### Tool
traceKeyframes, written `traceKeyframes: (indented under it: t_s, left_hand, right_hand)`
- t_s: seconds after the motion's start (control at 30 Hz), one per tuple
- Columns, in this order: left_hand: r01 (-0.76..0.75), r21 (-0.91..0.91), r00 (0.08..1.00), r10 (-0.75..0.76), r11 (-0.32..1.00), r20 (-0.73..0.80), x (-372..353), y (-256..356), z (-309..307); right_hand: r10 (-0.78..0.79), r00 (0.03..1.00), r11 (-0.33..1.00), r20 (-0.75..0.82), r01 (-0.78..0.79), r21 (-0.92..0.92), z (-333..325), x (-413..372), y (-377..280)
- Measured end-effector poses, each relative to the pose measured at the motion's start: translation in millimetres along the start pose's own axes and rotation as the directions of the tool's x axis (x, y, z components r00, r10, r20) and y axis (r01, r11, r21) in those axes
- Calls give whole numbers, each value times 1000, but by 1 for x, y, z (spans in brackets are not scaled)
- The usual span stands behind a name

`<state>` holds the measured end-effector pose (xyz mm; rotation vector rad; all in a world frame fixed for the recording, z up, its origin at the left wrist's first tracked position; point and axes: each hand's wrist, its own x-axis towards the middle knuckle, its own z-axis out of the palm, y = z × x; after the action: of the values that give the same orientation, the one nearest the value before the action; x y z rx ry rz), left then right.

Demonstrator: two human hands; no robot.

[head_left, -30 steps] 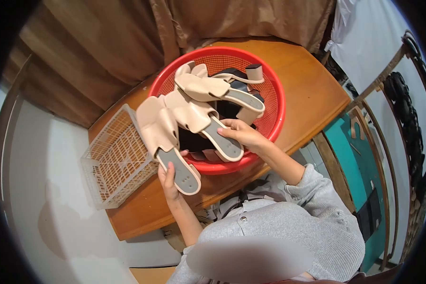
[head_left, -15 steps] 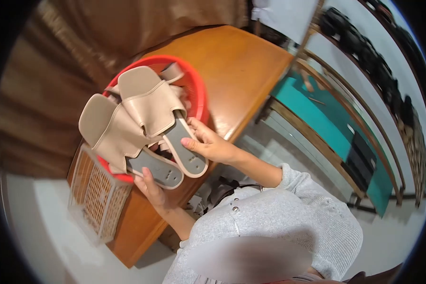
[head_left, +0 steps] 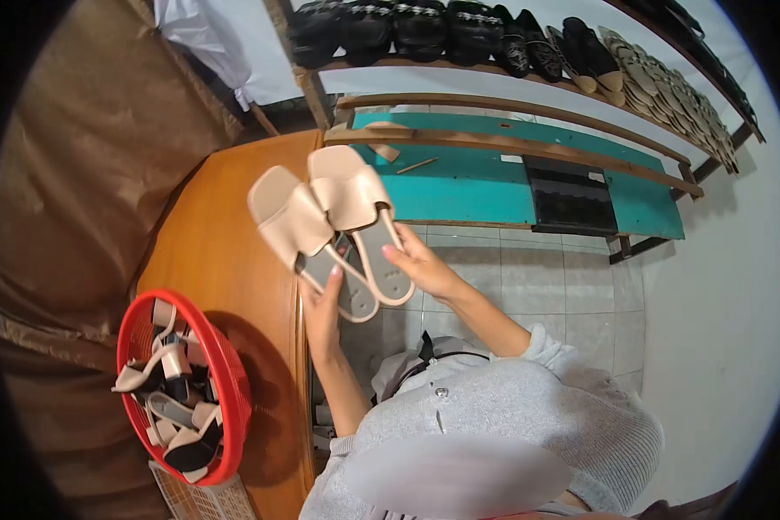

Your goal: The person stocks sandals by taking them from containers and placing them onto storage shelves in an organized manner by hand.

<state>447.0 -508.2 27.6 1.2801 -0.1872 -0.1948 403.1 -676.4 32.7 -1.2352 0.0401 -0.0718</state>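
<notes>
Our left hand (head_left: 322, 317) is gripping the left beige open-toed sandal (head_left: 296, 227) near its heel end, its thumb lying on the grey insole and its fingers reaching underneath. Our right hand (head_left: 426, 270) is gripping the right beige open-toed sandal (head_left: 352, 196) the same way, its thumb pressing on the insole and its fingers curling around the outer side. Both forearms are reaching forward from our body, the left one rising steeply and the right one slanting inward, and the hands are nearly meeting. The sandals are lying side by side, soles down, toes pointing away from us, their edges overlapping in our view. Small dark marks are showing on both insoles, too small to read.

Beneath the toes, the orange-brown wooden desk (head_left: 212, 227) is stretching away. On its left part, a round red plastic basket (head_left: 239, 381) is holding a jumble of beige and black heeled shoes (head_left: 176, 362), and a white lattice crate (head_left: 206, 504) is showing just beside it. Beyond the hands, a turquoise bench (head_left: 472, 195) is carrying a glossy black item (head_left: 572, 205) with a white label, unreadable here. Above it, dark shoes (head_left: 420, 33) are lining a rack.
</notes>
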Motion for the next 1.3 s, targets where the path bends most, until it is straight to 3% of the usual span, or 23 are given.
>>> traceKeyframes:
  t_s: [0.1,0.17,0.23,0.43,0.57,0.7,0.77,0.9,0.97,1.03,1.1,1.13,1.2,1.23,1.3]
  left_hand:
    - [110,49,989,-115,993,98,49,-29,27]
    - [93,28,978,-96,995,183,88,-49,37]
    - [203,68,950,-213,977,230,131,-54,45]
    - [155,266,924,-235,951,302,279,-86,63]
    - [133,257,917,-217,957,335,343,-98,67]
    - [251,209,890,-310,945,334,376,-114,67]
    - [278,171,874,-323,945,363,382,-125,67]
    - [429,65,860,-429,901,277,361,-125,72]
    - [348,-65,911,-321,935,258,348,-152,67]
    - [396,-61,907,-381,916,178,320,-140,73]
    - [317,-170,948,-305,933,95,298,-150,73]
    - [242,-192,970,-237,951,50,292,-165,71]
    - [222,-249,974,-225,943,14,280,-160,74]
    - [209,-296,976,-220,932,-4,272,-158,74]
    - [224,-362,957,-275,905,-94,266,-159,79]
  right_hand:
    - [-32,988,998,-149,23,-61,-43,14,8]
    - [-37,976,998,-215,23,-64,-64,35,17]
    - [-35,952,996,-305,8,-90,-84,67,32]
    - [-136,910,987,-391,91,-131,-139,183,51]
    - [-114,878,989,-465,56,-136,-153,240,49]
    - [-34,860,997,-509,-2,-71,-166,273,60]
    - [122,826,989,-551,-147,0,-165,274,41]
    - [157,846,978,-509,-205,-39,-188,276,43]
    - [166,834,969,-525,-236,-68,-202,278,40]
    - [232,848,901,-477,-372,-223,-223,284,23]
    - [152,871,787,-467,-393,-475,-234,298,0]
    - [160,878,783,-452,-391,-483,-234,306,-15]
    - [35,980,281,-195,-197,-939,-231,318,-49]
    - [52,984,278,-173,-181,-943,-225,325,-60]
    - [245,964,181,-101,-148,-972,-211,343,-75]
